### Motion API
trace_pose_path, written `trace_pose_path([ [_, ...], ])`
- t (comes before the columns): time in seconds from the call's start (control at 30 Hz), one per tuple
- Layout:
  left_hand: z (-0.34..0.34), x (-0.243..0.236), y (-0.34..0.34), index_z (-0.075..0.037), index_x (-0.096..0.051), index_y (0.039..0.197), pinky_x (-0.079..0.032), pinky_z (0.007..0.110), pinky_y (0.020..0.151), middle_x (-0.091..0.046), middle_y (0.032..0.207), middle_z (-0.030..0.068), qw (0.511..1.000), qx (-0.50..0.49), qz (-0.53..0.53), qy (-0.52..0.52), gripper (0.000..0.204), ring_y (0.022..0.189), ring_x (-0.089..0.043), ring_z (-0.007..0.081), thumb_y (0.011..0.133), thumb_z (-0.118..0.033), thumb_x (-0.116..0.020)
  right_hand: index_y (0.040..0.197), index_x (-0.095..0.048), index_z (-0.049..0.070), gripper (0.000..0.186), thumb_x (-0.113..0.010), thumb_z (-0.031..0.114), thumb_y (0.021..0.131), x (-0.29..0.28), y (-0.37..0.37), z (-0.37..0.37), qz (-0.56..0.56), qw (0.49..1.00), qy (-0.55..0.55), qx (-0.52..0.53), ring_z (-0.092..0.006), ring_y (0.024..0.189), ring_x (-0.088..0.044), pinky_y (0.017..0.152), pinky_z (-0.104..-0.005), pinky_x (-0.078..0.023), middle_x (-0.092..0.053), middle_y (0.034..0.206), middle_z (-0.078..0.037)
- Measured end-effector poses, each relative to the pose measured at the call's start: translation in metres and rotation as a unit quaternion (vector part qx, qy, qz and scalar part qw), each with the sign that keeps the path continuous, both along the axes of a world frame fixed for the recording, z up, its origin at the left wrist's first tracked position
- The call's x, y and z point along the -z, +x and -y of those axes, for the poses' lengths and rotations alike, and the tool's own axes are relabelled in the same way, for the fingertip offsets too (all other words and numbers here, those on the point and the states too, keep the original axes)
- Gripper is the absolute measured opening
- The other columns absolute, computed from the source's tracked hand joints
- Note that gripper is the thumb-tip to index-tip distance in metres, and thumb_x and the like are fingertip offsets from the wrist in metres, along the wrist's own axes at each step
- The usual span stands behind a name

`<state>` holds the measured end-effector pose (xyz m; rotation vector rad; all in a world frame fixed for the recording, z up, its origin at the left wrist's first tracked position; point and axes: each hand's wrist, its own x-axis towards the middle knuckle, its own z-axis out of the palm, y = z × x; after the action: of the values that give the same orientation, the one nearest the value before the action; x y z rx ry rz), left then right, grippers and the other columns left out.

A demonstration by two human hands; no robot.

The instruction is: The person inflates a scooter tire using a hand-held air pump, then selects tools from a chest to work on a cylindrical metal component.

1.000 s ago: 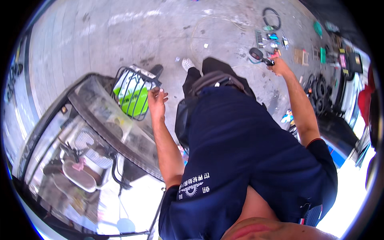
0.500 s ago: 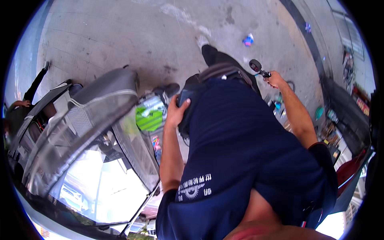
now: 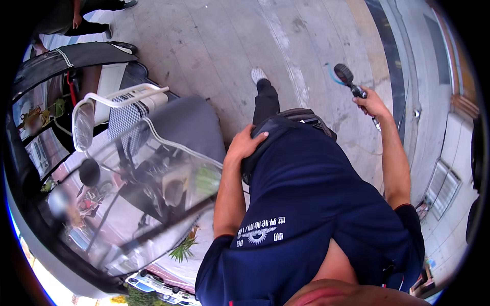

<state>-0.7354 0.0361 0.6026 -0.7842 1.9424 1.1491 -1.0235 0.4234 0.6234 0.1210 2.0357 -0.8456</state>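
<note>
My right hand (image 3: 374, 103) is closed around the handle of a tyre inflator gauge (image 3: 344, 75), held out to my right above the pavement. It has a round black head, a silver stem below my fist and a thin blue loop beside the head. My left hand (image 3: 245, 145) rests on the dark waist bag (image 3: 265, 130) at my left hip, with the thumb apart from the fingers. Part of its fingers is hidden against the dark cloth.
On my left stands a covered light vehicle with a clear windscreen (image 3: 153, 178), a grey front cover (image 3: 189, 122) and a mirror (image 3: 83, 127). Another person (image 3: 92, 25) is at the upper left. A building wall (image 3: 434, 102) runs along the right. Paved ground (image 3: 214, 46) stretches ahead.
I have walked forward and the cluttered items on the right have left the view. The inflator gauge is still in my right hand; the vehicle now shows closer on my left.
</note>
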Motion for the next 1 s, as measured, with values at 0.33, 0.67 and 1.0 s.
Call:
trace_pose_path([
  [0.33,0.244,0.012,-0.121,0.0,-0.061,0.134,-0.051,0.043,0.1,-0.069,0.123,0.0251,0.983,-0.176,-0.054,0.009,0.07,0.115,-0.067,0.0366,0.091,-0.054,-0.069,0.1,-0.069,0.002,0.016,-0.072,0.013,0.089,-0.046,-0.205,0.354,-0.045,0.962,-0.048,-0.265,-0.0121,0.067,-0.052,0.063,-0.0329,-0.045,-0.056,0.071,-0.001],
  [0.67,0.576,0.048,-0.377,0.002,-0.034,0.149,-0.053,0.053,0.101,-0.048,0.143,0.0284,0.477,-0.784,-0.205,0.339,0.064,0.116,-0.062,0.0411,0.106,-0.041,-0.053,0.114,-0.073,0.004,0.034,-0.076,0.01,0.08,-0.147,-0.401,0.814,-0.126,0.729,-0.245,-0.627,-0.032,0.084,-0.073,0.077,-0.0399,-0.055,-0.075,0.095,-0.017],
  [1.0,0.901,0.145,-0.473,-0.006,-0.051,0.114,-0.06,0.04,0.08,-0.059,0.094,0.011,0.335,-0.893,-0.238,0.183,0.023,0.093,-0.067,0.0264,0.102,-0.023,-0.062,0.1,-0.076,0.006,0.024,-0.076,0.001,0.076,-0.146,-0.478,1.236,-0.339,0.448,-0.145,-0.814,-0.0344,0.089,-0.071,0.079,-0.0454,-0.055,-0.072,0.089,-0.014],
])
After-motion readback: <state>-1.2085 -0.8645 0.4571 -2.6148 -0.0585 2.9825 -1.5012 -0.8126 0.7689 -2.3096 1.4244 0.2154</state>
